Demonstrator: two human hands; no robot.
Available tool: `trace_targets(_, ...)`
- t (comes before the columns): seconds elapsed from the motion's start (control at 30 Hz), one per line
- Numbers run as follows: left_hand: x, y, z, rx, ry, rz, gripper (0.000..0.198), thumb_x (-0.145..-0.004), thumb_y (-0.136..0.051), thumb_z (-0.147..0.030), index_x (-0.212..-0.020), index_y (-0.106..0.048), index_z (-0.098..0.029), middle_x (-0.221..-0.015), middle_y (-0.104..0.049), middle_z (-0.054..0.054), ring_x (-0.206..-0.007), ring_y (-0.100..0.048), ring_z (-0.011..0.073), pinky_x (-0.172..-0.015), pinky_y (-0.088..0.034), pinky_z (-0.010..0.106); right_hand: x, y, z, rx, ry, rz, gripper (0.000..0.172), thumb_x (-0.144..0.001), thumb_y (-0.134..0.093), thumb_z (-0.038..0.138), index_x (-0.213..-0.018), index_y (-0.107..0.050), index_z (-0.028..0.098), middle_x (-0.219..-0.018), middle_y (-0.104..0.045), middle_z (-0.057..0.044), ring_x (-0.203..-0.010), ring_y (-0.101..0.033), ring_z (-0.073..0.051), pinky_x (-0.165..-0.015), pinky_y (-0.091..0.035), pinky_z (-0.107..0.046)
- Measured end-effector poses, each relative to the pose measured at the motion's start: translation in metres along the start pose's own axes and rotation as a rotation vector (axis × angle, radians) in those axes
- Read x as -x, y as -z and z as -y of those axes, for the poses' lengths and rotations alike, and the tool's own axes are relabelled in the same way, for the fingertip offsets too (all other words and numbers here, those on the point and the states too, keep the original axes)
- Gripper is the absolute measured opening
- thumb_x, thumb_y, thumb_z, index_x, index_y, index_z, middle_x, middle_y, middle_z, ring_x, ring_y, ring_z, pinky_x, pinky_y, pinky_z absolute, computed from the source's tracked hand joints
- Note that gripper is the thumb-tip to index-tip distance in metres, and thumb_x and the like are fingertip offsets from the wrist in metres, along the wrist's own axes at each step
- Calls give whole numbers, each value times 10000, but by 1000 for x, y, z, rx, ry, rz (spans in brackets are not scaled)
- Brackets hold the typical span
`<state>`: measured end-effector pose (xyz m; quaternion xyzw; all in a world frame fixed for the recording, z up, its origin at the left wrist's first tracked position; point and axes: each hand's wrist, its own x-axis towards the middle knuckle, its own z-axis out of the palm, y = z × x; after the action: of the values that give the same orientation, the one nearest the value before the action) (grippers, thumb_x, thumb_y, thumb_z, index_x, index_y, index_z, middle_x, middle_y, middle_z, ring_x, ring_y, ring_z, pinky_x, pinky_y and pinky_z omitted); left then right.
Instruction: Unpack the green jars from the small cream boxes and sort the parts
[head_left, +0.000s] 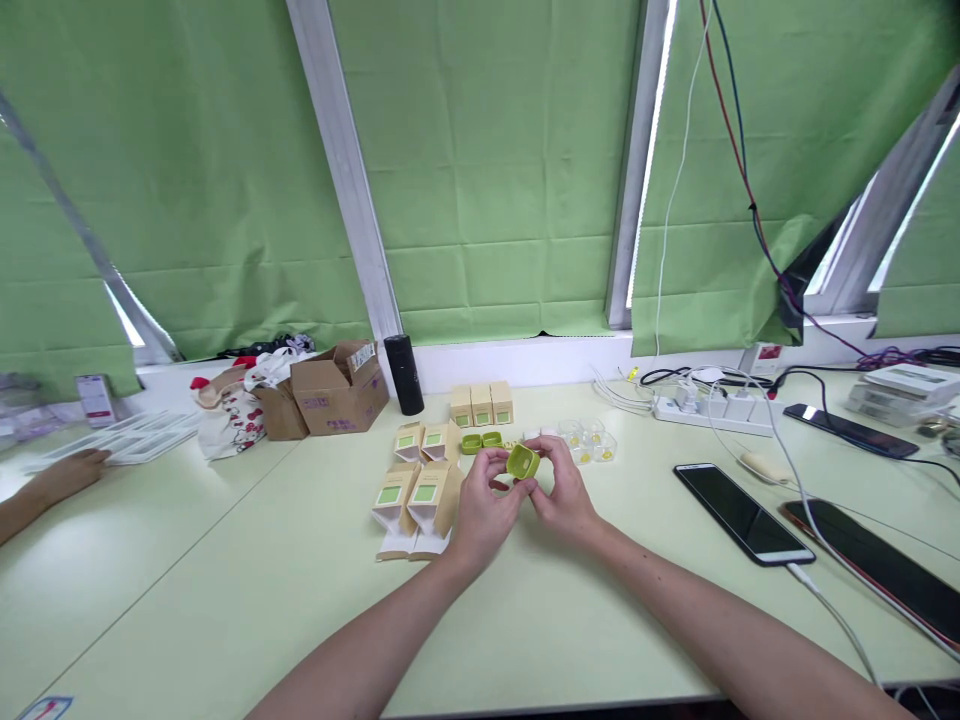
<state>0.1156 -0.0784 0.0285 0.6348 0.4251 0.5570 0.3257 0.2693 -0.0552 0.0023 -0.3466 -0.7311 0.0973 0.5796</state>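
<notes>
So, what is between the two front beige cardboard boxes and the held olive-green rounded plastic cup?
The head view shows the left hand between the boxes and the cup, holding the cup.

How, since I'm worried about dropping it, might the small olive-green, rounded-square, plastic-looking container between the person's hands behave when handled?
The container is probably light, being small, hollow and open. It seems fairly stiff, as no buckling shows where the left hand and right hand grip it. Its rounded-square shape suggests it would slide more readily than roll.

Workroom, by long table (225, 610), small cartons (425, 494)
</notes>
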Motion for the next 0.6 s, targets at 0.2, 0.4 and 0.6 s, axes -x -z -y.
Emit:
trace_targets(0.2, 0, 1, -1, -13, 12, -25, 444, -826, -802, -452, -1114, -545, -233, -1024, -733, 62, -966, -723, 209, -747, -535, 286, -2, 3, 3, 1, 18, -8, 420, -861, -598, 197, -1265, -498, 255, -1202, -599, -112, -1118, -573, -289, -933, -542, -464)
trace_targets(0.4, 0, 2, -3, -47, 0, -15, 355, -919, -685, -511, -1071, -517, -238, -841, -734, 22, -838, -740, 204, -696, -507, 281, -3, 7, 3, 23, -5, 17, 428, -852, -625, 193, -1257, -505, 261, -1178, -552, -105, -1105, -551, -289, -944, -529, -460)
trace_targets(0.6, 0, 3, -2, -23, -6, 6, 311, -964, -620, -515, -1035, -490, -241, -776, -713, 1, -727, -727, 194, -671, -515, 297, -3, 9, 5, 59, -35, 28, 427, -857, -650, 226, -1258, -506, 260, -1226, -503, -123, -1201, -512, -319, -1002, -504, -489)
